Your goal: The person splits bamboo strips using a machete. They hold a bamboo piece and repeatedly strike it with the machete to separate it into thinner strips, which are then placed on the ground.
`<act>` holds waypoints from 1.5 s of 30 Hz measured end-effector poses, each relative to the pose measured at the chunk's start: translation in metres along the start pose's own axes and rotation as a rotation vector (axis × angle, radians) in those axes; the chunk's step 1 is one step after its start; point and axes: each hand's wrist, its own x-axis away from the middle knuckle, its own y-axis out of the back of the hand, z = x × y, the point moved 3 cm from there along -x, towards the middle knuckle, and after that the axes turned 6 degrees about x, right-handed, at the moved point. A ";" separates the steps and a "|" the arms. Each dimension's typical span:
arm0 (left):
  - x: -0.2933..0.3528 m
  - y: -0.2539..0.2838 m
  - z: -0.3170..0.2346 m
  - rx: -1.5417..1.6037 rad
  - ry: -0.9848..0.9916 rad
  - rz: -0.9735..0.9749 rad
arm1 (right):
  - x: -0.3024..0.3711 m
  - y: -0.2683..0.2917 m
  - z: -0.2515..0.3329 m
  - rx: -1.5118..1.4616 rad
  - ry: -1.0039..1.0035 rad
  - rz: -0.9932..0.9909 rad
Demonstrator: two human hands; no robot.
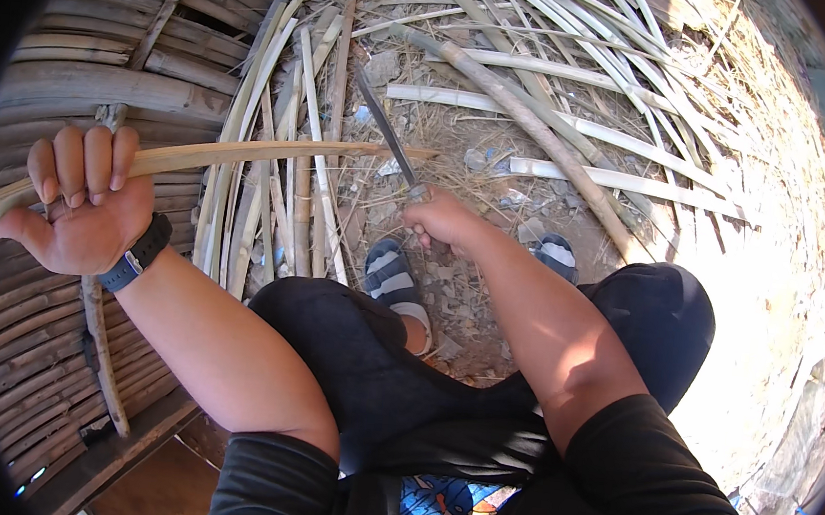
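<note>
My left hand [89,195], palm up and with a dark watch on the wrist, has its fingers curled over a long bamboo strip [255,148]. The strip runs to the right, its thin tip reaching past the knife. In my right hand [443,221] is the handle of a long knife [383,123], mostly hidden by the fingers. Its narrow dark blade points up and to the left and crosses the strip near the tip. Whether blade and strip touch, I cannot tell.
Split bamboo strips [290,149] lie in a bundle beside the slatted bamboo wall [103,88]. More pale strips [591,126] and a round pole [541,136] spread across the littered ground ahead. My sandalled foot [394,271] is below the knife. Straw [760,102] lies in sunlight at right.
</note>
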 end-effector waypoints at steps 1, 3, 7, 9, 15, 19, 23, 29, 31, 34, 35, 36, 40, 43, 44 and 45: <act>0.000 0.000 0.000 0.007 0.003 0.009 | -0.005 0.009 -0.016 -0.044 -0.077 -0.089; -0.002 -0.001 0.001 0.016 0.011 0.025 | -0.007 0.016 -0.028 -0.007 -0.128 -0.035; -0.002 0.001 0.000 0.010 0.018 0.031 | 0.007 0.000 -0.002 -0.142 -0.089 0.073; -0.003 0.002 0.000 0.002 0.012 0.014 | 0.002 -0.005 0.009 -0.112 -0.043 0.180; -0.001 0.008 -0.004 -0.011 -0.017 -0.081 | -0.007 -0.011 -0.008 -0.045 -0.015 0.065; -0.002 0.009 -0.005 -0.011 -0.018 -0.069 | -0.004 -0.005 -0.014 -0.063 -0.087 0.017; -0.002 0.007 -0.003 -0.011 -0.030 -0.094 | 0.029 -0.029 0.042 0.034 0.047 0.128; 0.003 0.012 -0.006 -0.031 -0.045 -0.118 | 0.064 -0.060 0.113 0.405 0.367 0.268; 0.002 0.010 -0.005 -0.024 -0.037 -0.099 | 0.051 -0.053 0.102 0.417 0.347 0.244; 0.004 0.008 -0.005 -0.015 -0.034 -0.059 | 0.027 -0.005 0.071 0.528 0.046 0.122; 0.002 0.005 -0.006 -0.011 -0.032 -0.038 | 0.017 0.006 0.057 0.545 -0.020 0.089; 0.002 0.006 -0.005 -0.017 -0.025 -0.016 | 0.018 0.004 0.060 0.549 -0.005 0.098; -0.001 0.003 -0.001 -0.011 -0.006 -0.008 | 0.037 -0.008 0.085 0.552 0.138 0.162; -0.001 -0.005 0.002 0.016 0.010 -0.001 | 0.066 -0.032 0.120 0.486 0.239 0.289; 0.000 -0.007 0.003 0.027 0.018 0.010 | 0.071 -0.038 0.125 0.454 0.259 0.340; 0.000 -0.008 0.004 0.016 0.024 0.041 | 0.067 -0.037 0.120 0.420 0.249 0.320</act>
